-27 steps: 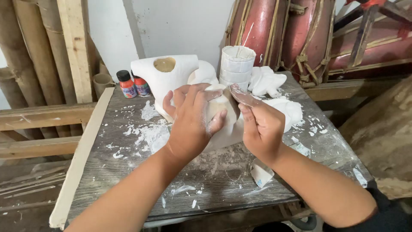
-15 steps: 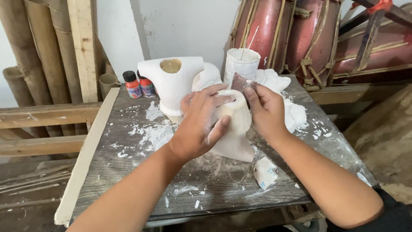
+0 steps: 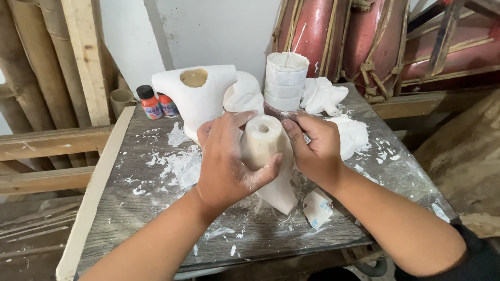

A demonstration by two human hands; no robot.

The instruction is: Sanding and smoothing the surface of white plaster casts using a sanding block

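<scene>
A white plaster cast (image 3: pixel 266 151), rounded with a small hole in its top, stands on the dusty grey table (image 3: pixel 156 208). My left hand (image 3: pixel 225 161) wraps around its left side, thumb across the front. My right hand (image 3: pixel 312 145) sits against its right side and pinches a small dark piece of sandpaper (image 3: pixel 273 110) at the cast's top rim. Both hands are dusted white.
Behind the cast stand a larger white plaster form (image 3: pixel 200 96) with a brown hollow, two small paint bottles (image 3: pixel 156 104), a stack of white tubs (image 3: pixel 284 78) and more plaster pieces (image 3: pixel 323 96). A torn white scrap (image 3: pixel 317 208) lies near the front. Bamboo poles stand left, red drums behind.
The cast has been turned more upright, so its top hole now faces up. Both hands shifted with it, and the view has moved closer.
</scene>
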